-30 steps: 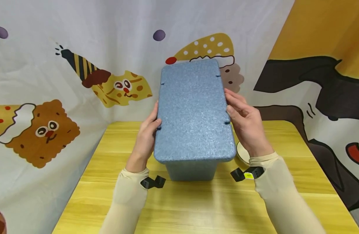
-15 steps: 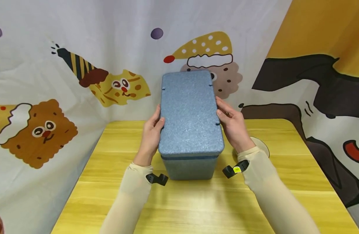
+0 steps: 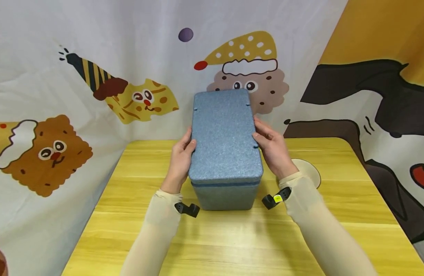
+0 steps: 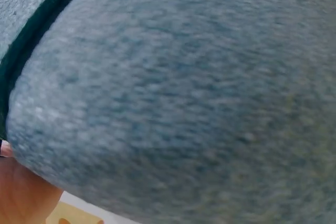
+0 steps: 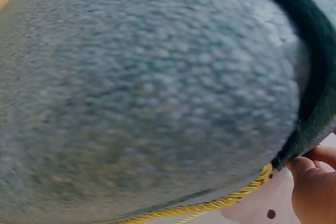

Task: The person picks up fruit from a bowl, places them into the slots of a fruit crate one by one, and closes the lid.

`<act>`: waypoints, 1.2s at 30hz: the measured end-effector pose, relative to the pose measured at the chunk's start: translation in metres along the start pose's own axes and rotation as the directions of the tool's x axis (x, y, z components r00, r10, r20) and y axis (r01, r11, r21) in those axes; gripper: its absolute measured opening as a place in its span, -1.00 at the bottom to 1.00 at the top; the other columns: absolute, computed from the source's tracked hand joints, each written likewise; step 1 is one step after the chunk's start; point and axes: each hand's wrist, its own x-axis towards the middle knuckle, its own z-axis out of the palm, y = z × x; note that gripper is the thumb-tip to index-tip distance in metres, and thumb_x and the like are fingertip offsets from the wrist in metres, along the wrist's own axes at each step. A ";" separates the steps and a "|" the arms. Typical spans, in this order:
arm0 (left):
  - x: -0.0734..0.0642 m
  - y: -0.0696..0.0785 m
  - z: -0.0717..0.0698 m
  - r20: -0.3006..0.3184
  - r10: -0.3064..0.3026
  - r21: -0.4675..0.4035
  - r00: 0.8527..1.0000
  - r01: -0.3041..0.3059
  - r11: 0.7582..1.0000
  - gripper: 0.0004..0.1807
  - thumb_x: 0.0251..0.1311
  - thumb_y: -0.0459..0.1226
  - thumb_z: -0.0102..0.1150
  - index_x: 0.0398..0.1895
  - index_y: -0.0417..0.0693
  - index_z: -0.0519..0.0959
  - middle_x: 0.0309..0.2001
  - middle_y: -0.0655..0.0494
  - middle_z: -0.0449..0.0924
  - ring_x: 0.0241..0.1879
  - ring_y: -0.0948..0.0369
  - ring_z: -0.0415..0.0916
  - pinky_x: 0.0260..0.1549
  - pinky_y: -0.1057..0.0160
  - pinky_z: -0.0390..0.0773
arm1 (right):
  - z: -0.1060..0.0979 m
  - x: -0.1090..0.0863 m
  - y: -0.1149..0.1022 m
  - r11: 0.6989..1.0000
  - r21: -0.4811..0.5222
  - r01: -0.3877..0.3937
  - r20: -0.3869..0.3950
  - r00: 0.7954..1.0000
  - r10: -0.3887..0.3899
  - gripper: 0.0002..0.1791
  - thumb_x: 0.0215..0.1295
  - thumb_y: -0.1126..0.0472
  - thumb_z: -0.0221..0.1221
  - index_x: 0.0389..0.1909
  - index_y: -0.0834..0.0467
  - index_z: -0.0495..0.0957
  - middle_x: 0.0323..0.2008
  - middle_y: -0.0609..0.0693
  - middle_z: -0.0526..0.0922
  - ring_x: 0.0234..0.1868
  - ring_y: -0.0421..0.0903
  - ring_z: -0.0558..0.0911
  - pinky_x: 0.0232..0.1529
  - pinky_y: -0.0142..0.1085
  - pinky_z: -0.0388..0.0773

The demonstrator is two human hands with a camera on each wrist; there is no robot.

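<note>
A blue-grey speckled foam box (image 3: pixel 227 198) stands on the table, its long rectangular lid (image 3: pixel 223 134) on top. Between lid and body a dark strip shows at the front; in both wrist views it runs along the side too. My left hand (image 3: pixel 180 161) holds the lid's left edge, thumb at the rim. On the opposite edge my right hand (image 3: pixel 274 151) grips the lid near a small notch, thumb and fingertips at the rim. A twisted yellow cord (image 5: pixel 210 203) runs along the box in the right wrist view. The box's inside is hidden.
A pale round dish-like thing (image 3: pixel 310 172) lies on the wooden table (image 3: pixel 225 241), partly covered by my right wrist. Behind the table hangs a white curtain (image 3: pixel 146 30) printed with cartoon figures.
The lid, raised and tilted a second ago, has come down onto the box with both hands on it. My right hand has moved left and more of the round dish shows.
</note>
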 end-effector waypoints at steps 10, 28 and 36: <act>0.000 -0.006 -0.001 0.002 -0.017 0.014 1.000 0.017 1.000 -0.44 0.50 -0.34 -0.14 0.51 -0.19 0.08 0.50 0.05 0.04 0.44 0.25 -0.02 0.34 0.26 0.07 | 0.002 -0.001 0.016 0.998 -0.020 -0.060 -0.067 0.996 0.059 -0.38 0.40 0.40 0.09 0.44 0.35 0.19 0.46 0.08 0.15 0.45 -0.07 0.15 0.35 -0.29 0.15; -0.002 -0.012 -0.002 -0.051 0.085 0.172 0.995 -0.075 0.982 -0.47 0.45 -0.36 -0.01 0.44 -0.24 0.24 0.41 -0.05 0.24 0.37 0.12 0.21 0.26 0.12 0.26 | 0.003 -0.006 0.025 0.999 -0.034 -0.012 -0.126 0.992 0.008 -0.41 0.41 0.39 0.09 0.42 0.35 0.21 0.45 0.09 0.20 0.43 -0.05 0.21 0.29 -0.33 0.23; -0.002 -0.013 -0.003 -0.055 0.079 0.134 0.995 -0.071 0.988 -0.48 0.44 -0.38 -0.01 0.43 -0.24 0.26 0.41 -0.02 0.25 0.36 0.15 0.22 0.27 0.12 0.25 | 0.002 -0.006 0.026 0.999 -0.045 0.009 -0.110 0.994 -0.014 -0.42 0.41 0.41 0.09 0.41 0.37 0.21 0.45 0.12 0.21 0.42 -0.02 0.22 0.28 -0.34 0.25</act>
